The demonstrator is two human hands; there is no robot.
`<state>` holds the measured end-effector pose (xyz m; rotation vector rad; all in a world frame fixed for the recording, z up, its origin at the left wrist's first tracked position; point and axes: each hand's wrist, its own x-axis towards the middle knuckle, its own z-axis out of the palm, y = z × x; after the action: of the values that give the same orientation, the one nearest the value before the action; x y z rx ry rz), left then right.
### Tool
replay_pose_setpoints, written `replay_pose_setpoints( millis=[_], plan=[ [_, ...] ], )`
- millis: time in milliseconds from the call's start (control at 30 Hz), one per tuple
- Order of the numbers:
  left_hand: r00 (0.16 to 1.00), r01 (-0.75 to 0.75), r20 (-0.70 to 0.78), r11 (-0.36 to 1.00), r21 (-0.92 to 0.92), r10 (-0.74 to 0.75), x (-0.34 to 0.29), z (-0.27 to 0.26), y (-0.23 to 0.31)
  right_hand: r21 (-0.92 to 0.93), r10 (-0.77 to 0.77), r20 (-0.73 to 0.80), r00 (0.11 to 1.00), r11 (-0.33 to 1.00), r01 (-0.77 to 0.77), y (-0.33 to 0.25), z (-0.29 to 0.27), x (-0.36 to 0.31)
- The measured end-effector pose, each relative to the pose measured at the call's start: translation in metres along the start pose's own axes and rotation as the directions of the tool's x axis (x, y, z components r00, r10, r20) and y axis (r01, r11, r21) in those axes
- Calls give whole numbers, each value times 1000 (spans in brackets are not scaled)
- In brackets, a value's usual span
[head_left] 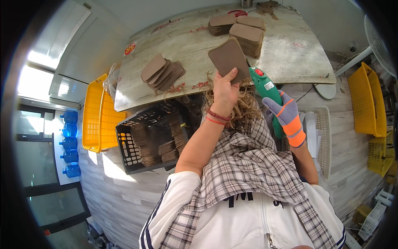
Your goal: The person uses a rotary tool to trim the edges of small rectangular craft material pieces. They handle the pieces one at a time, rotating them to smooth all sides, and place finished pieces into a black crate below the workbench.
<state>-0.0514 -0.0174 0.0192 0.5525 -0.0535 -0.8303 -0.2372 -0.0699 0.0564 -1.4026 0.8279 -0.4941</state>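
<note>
My bare left hand (226,92) pinches the lower edge of a flat brown piece (228,57) with rounded corners, thumb on top; its material I cannot make out. My right hand (287,113), in a grey and orange glove, is wrapped round a green handheld power tool (265,85) with a red button. The tool's dark tip is close to the right edge of the piece; whether they touch I cannot tell. Curled brown trimmings (243,106) lie on my lap below. Ahead, on the table, stand stacked brown pieces (245,38); a fanned stack (161,72) lies to the left.
The worn table (186,45) spans the far side. A black crate (128,155) with stacked brown pieces stands at my left, beside a yellow basket (97,120). At right are a white basket (325,145), yellow crates (367,101) and a fan (379,43).
</note>
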Motion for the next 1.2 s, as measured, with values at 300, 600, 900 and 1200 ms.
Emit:
replay_pose_setpoints(
  millis=[300,600,900,1200],
  plan=[
    [997,42,58,975,217,-56,-18,-16,-10,-33,-15,-21,1000,999,15,2,-12,10],
    [973,-9,194,810,586,-129,-14,-42,47,-189,70,123,990,981,-46,-20,-34,-12],
    [907,124,144,578,807,-395,-16,-52,87,-213,99,212,972,976,-53,-18,-27,-26],
    [856,232,74,508,830,-512,-30,-62,76,-265,115,223,968,963,-53,-17,-10,-17]
  ],
)
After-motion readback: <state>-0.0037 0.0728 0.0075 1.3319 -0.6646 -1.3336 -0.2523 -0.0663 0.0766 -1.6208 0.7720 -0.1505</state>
